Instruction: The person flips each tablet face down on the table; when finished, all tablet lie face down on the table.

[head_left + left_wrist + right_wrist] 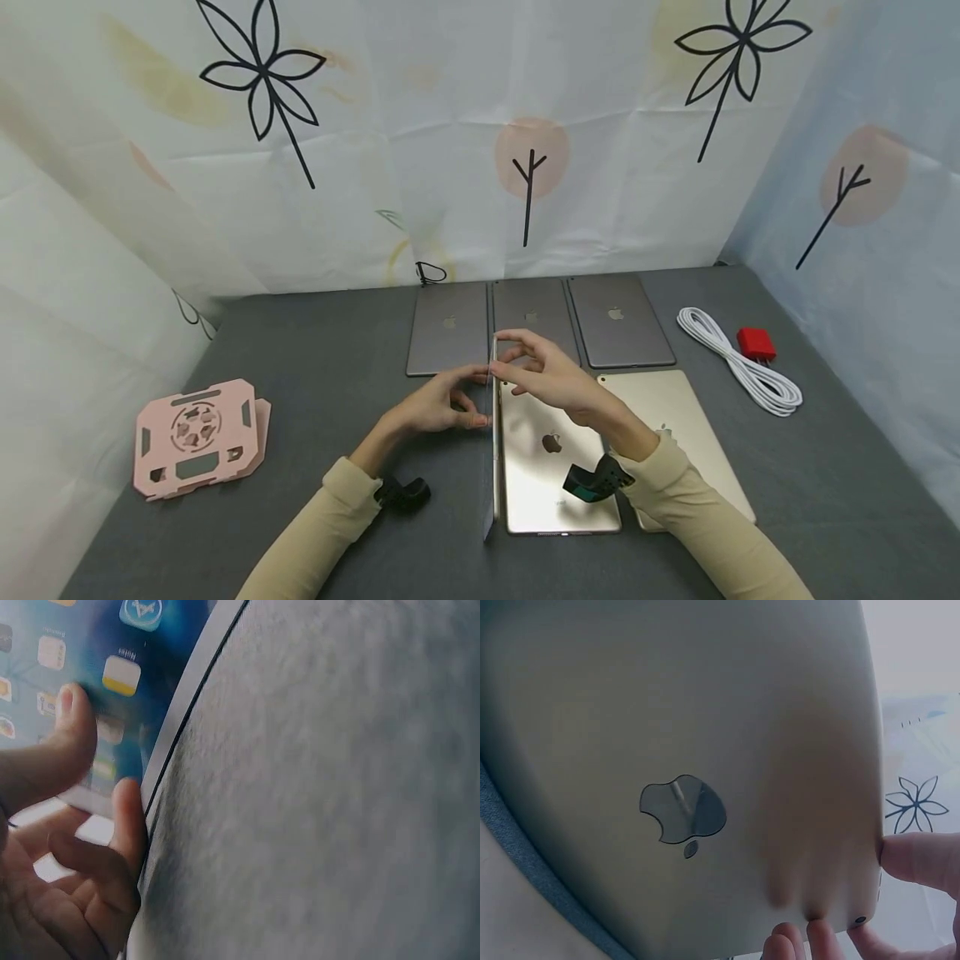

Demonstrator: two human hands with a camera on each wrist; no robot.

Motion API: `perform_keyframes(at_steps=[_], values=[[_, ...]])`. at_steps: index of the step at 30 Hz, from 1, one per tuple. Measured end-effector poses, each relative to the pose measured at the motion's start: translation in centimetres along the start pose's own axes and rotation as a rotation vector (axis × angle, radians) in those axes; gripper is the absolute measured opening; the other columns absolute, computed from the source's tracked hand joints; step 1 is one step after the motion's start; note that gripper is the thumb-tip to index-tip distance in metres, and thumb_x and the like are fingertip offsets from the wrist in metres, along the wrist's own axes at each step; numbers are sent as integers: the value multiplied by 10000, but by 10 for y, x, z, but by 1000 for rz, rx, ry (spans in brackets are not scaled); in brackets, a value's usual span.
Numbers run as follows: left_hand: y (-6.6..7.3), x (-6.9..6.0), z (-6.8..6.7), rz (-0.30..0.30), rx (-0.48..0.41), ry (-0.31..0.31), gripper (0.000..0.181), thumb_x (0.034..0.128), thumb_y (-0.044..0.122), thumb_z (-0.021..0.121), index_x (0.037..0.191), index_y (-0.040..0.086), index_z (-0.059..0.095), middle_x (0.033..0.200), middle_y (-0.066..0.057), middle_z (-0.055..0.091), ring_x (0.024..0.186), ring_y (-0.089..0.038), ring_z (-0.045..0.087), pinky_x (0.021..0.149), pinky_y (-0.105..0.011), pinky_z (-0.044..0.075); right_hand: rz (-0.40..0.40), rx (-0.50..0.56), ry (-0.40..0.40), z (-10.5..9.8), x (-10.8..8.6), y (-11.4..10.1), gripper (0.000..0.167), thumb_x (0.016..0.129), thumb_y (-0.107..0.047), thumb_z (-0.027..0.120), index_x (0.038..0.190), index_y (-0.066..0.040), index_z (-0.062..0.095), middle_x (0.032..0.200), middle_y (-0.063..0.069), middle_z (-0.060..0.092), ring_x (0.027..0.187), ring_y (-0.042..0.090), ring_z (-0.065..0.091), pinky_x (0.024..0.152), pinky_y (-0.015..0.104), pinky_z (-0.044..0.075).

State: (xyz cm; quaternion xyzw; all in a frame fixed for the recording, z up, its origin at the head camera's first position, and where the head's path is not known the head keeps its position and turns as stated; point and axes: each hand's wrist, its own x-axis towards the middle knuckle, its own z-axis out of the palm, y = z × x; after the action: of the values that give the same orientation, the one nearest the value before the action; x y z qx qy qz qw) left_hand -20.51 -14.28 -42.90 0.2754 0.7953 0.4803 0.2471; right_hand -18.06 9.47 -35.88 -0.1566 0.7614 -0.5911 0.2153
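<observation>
A thin tablet (495,475) stands on its long edge on the grey cloth, seen edge-on in the head view. Its lit screen with app icons (121,675) faces left; the gold back with a dark apple logo (682,810) faces right. The left hand (450,402) holds the tablet's far end, thumb over the screen and fingers at the edges. With the right hand (551,377) the person grips the far upper corner, thumb on the long edge and fingers along the short edge. A gold tablet (528,483) lies face down just right of the upright one.
Another gold tablet (693,408) lies farther right, partly under the right forearm. Three grey tablets (447,333) lie in a row at the back. A white coiled cable (738,362) and red charger (756,342) are at right. A pink perforated stand (198,437) lies at left.
</observation>
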Motion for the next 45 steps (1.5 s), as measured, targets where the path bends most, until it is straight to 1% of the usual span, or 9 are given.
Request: perform_keyframes(at_steps=[4, 10, 14, 17, 22, 30, 33, 39, 45], values=[[9, -6, -6, 12, 23, 15, 773, 973, 120, 701, 1614, 57, 273, 1553, -239, 440, 990, -241, 756, 783, -301, 595, 1, 2, -9, 2, 2, 0, 598, 1041, -281, 607, 1569, -146, 361, 1402, 186, 496, 1165, 312, 635, 1020, 543, 509], [34, -18, -18, 70, -66, 75, 745, 1015, 240, 646, 1634, 140, 243, 1579, -228, 397, 1090, -386, 727, 876, -488, 602, -8, -46, -35, 7, 5, 4, 616, 1042, -348, 596, 1578, -186, 341, 1457, 169, 479, 1295, 376, 570, 1040, 549, 499], [41, -24, -24, 92, -81, 99, 763, 995, 339, 661, 1633, 195, 267, 1580, -216, 385, 1080, -345, 740, 885, -507, 596, -42, -143, -73, 10, 9, 13, 614, 1044, -355, 587, 1579, -176, 344, 1453, 157, 523, 1340, 377, 541, 1041, 545, 501], [42, -27, -28, 95, -87, 97, 721, 1009, 259, 655, 1627, 224, 284, 1573, -208, 381, 1074, -327, 746, 896, -456, 594, -79, -240, -112, 12, 13, 24, 628, 1046, -350, 586, 1584, -138, 342, 1413, 179, 579, 1325, 386, 560, 1052, 544, 499], [40, -34, -35, 94, -90, 93, 702, 1004, 135, 656, 1613, 210, 315, 1567, -213, 391, 1057, -312, 753, 893, -374, 590, -69, -406, -163, 15, 14, 36, 746, 1028, -354, 619, 1626, -102, 251, 1468, 231, 565, 1376, 412, 533, 1109, 601, 437], [43, -44, -46, 17, -131, 52, 763, 993, 204, 684, 1628, 169, 262, 1488, -282, 473, 972, -284, 767, 922, -458, 597, -99, -583, -137, 21, 17, 41, 899, 941, -343, 748, 1637, -102, 231, 1583, 182, 456, 1428, 404, 444, 1142, 594, 395], [43, -46, -49, -3, -159, 34, 777, 989, 190, 688, 1631, 166, 250, 1487, -289, 468, 934, -233, 767, 925, -444, 597, -99, -606, -125, 23, 16, 42, 914, 928, -352, 762, 1640, -134, 232, 1557, 175, 494, 1386, 412, 435, 1121, 611, 396], [45, -51, -54, -4, -248, -7, 822, 984, 159, 693, 1638, 113, 199, 1563, -289, 360, 914, -121, 740, 974, -427, 578, -145, -629, -97, 26, 16, 43, 883, 928, -357, 761, 1620, -88, 283, 1504, 183, 552, 1377, 416, 457, 1141, 599, 383], [43, -55, -57, -8, -259, 12, 821, 973, 143, 704, 1625, 67, 210, 1556, -303, 360, 914, -118, 744, 957, -326, 578, -188, -679, -72, 27, 16, 43, 878, 914, -362, 774, 1595, -36, 325, 1501, 192, 551, 1317, 396, 498, 1100, 558, 413]])
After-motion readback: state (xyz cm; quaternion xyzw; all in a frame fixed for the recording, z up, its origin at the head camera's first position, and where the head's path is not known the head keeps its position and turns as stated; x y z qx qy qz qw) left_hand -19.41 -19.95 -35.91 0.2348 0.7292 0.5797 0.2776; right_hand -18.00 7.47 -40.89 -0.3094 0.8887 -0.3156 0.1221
